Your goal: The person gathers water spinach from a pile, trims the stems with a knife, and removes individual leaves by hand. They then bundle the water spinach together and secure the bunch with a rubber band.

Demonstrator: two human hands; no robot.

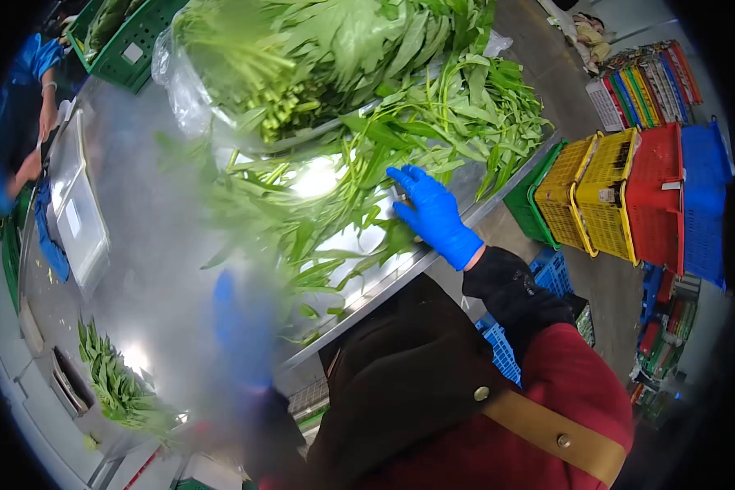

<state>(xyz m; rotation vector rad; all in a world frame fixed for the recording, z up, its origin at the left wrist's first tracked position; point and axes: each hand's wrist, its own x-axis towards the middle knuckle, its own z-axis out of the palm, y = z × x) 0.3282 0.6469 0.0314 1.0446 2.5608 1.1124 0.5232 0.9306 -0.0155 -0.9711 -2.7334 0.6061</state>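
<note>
Leafy green stems (pixel 302 220) lie loosely across the metal table (pixel 155 269) before me. My right hand (pixel 433 208), in a blue glove, has its fingers apart at the near edge of these greens, with nothing held in it. My left hand (pixel 245 327), also blue-gloved, is smeared by motion over the table, left of the loose stems; its fingers and anything in them cannot be made out. Beyond, a big bundle of greens (pixel 343 65) rests on clear plastic (pixel 192 98), cut stems facing me. A smaller bunch (pixel 118 380) lies at the lower left.
Another person's arms (pixel 47 106) are at the table's far left, beside flat plastic bags (pixel 80 200). A green crate (pixel 126 41) stands at the upper left. Yellow crates (pixel 604 196), a red crate (pixel 655 200) and a blue crate (pixel 706 204) stand to the right, off the table.
</note>
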